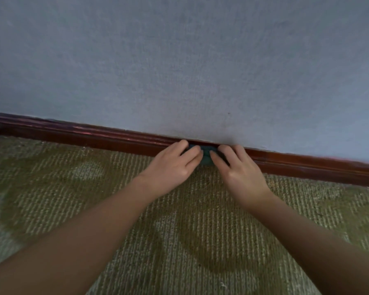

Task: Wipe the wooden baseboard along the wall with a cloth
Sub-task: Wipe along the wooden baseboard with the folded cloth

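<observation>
Two bare forearms are showing from the lower corners, with no sleeves reaching into view. The left hand and right hand are wearing no gloves, rings or watches.

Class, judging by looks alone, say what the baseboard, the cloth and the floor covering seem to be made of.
Baseboard: likely wood, reddish-brown with a glossy sheen and moulded grooves. Cloth: soft teal fabric, bunched, mostly hidden. Carpet: woven fibre, ribbed loops.

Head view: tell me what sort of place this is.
Probably an indoor carpeted room, seen at floor level by a wall. Signs: the patterned green-beige carpet, the dark wooden baseboard and the pale textured wall. Both hands press a dark cloth against the baseboard.
</observation>
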{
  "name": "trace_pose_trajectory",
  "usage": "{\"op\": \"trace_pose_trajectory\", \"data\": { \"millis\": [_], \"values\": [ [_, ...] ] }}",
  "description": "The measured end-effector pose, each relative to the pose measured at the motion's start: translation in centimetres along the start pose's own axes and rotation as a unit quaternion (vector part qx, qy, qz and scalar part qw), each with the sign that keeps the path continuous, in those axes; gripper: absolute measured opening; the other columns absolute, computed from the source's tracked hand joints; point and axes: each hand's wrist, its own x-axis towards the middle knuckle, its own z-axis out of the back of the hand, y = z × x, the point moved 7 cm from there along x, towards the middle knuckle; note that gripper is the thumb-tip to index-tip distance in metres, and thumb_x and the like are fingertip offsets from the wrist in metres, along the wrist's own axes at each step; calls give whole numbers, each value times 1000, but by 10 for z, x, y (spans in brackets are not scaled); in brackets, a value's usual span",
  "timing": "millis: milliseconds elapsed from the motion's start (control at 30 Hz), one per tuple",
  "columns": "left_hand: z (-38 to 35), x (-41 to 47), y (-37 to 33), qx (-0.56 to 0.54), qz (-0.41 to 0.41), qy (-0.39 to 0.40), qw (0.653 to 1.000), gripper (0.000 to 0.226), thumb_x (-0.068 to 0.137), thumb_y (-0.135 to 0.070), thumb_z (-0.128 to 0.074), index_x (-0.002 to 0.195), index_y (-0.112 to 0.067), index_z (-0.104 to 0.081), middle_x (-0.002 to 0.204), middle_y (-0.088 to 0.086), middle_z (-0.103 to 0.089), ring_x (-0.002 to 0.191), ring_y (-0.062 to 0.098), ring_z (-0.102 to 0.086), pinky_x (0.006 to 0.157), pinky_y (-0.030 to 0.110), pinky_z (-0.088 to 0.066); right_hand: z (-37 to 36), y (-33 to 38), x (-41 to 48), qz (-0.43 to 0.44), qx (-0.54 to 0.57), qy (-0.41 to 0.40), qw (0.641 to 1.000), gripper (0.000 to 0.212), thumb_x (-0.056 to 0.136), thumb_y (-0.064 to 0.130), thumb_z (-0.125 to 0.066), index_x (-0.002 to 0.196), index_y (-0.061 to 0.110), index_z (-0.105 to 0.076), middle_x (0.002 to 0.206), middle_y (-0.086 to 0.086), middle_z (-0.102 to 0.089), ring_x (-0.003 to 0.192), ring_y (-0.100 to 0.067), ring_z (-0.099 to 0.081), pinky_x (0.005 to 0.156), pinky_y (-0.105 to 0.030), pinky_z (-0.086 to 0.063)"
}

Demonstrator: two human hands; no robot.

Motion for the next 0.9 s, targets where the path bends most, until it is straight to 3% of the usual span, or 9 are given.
{"op": "trace_pose_trajectory", "data": {
  "millis": [100,267,533,667,833,900],
  "values": [
    [1,9,-4,-8,11,-29,1000,29,85,2,-43,94,5,-71,91,14,-69,71,26,-57,62,32,-52,-2,-10,-8,-15,-10,1,1000,48,59,-16,-75,105,-11,-64,98,-26,-62,86,-42,-61,71,-44,-53],
    [-1,7,0,-1,11,-50,999,26,85,3,-47,94,3,-72,93,13,-69,77,24,-35,60,32,-51,-6,-8,-6,-36,9,6,999,50,56,-18,-76,104,-12,-65,97,-28,-62,86,-43,-61,69,-45,-54],
    [-4,-6,13,-14,-7,-39,999,28,82,5,-48,101,6,-68,97,16,-68,79,24,-37,58,31,-51,-5,3,7,-42,25,21,999,42,59,-17,-74,100,-12,-66,96,-26,-62,87,-43,-60,73,-45,-54],
    [4,-8,18,-25,24,-36,999,30,83,2,-43,97,6,-70,94,15,-69,80,23,-37,59,31,-49,-1,10,14,-38,28,28,998,42,59,-14,-76,100,-9,-67,95,-24,-63,83,-39,-61,75,-40,-53],
    [15,-25,22,-18,27,-19,999,30,85,3,-42,99,7,-69,96,17,-68,83,25,-41,63,32,-52,8,21,16,-12,38,-17,999,42,60,-12,-76,101,-7,-67,92,-24,-62,81,-37,-61,71,-37,-53],
    [18,-31,31,-3,34,-16,999,30,85,3,-43,99,7,-69,96,19,-68,82,29,-51,66,33,-54,6,28,25,-16,42,-30,999,42,61,-11,-76,102,-7,-67,93,-24,-62,80,-37,-61,70,-38,-53]
  ]
}}
